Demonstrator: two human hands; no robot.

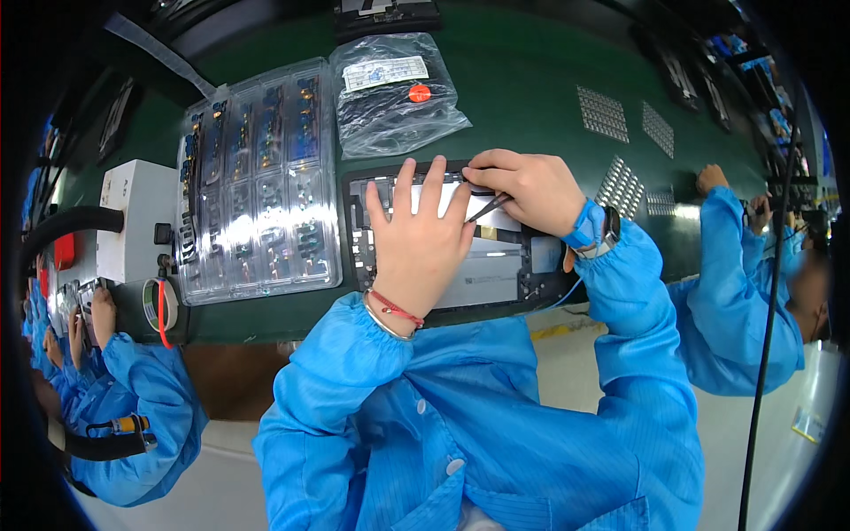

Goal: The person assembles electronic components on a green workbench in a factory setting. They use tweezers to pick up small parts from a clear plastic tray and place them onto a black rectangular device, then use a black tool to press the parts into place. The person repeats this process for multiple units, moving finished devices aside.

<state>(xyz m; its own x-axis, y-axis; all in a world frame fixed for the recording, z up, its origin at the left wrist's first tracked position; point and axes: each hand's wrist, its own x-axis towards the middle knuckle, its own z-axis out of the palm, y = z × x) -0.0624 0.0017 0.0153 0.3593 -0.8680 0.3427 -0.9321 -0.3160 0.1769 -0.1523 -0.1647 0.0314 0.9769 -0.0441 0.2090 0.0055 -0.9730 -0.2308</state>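
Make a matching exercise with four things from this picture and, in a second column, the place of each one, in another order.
Things:
1. left hand
2. tweezers
3. clear parts tray
4. plastic bag

Places:
A. behind the open device
B. flat on the open device
C. in the right hand
D. left of the open device

Pairs: 1-B, 2-C, 3-D, 4-A

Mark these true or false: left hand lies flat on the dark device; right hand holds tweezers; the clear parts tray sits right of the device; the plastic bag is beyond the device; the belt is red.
1. The left hand lies flat on the dark device: true.
2. The right hand holds tweezers: true.
3. The clear parts tray sits right of the device: false, it sits left.
4. The plastic bag lies beyond the device: true.
5. The belt is red: false, green.
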